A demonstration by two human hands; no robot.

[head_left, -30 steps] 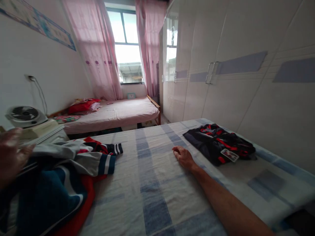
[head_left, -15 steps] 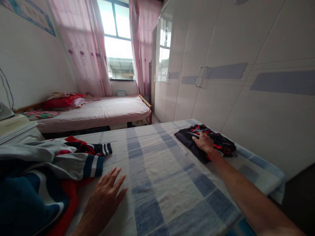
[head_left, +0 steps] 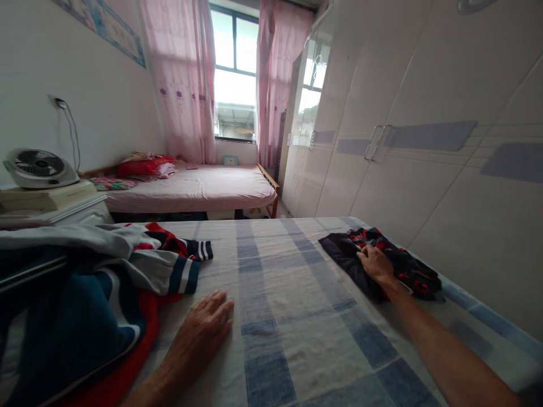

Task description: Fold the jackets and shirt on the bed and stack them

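Note:
My left hand (head_left: 206,325) lies on the checked bedsheet (head_left: 292,322), fingers stretched out, holding nothing. Beside it on the left is a loose heap of clothes: a teal, grey and white jacket (head_left: 85,305) with striped cuffs, and red cloth (head_left: 148,316) showing under it. At the right, my right hand (head_left: 375,264) is over a folded black garment (head_left: 339,249) with red-patterned cloth, its fingers bent and closed on the fabric. The hand and forearm cover part of that bundle.
A white wardrobe (head_left: 394,186) runs along the right side of the bed. Beyond stands a second bed (head_left: 207,183) with a pink sheet and red bedding (head_left: 142,165), below a curtained window. A small fan (head_left: 40,164) sits on a cabinet at the left.
The view has turned left, bringing the fan into sight. My right hand's fingers have closed more on the black garment. My left hand's fingers are closer together, still on the sheet.

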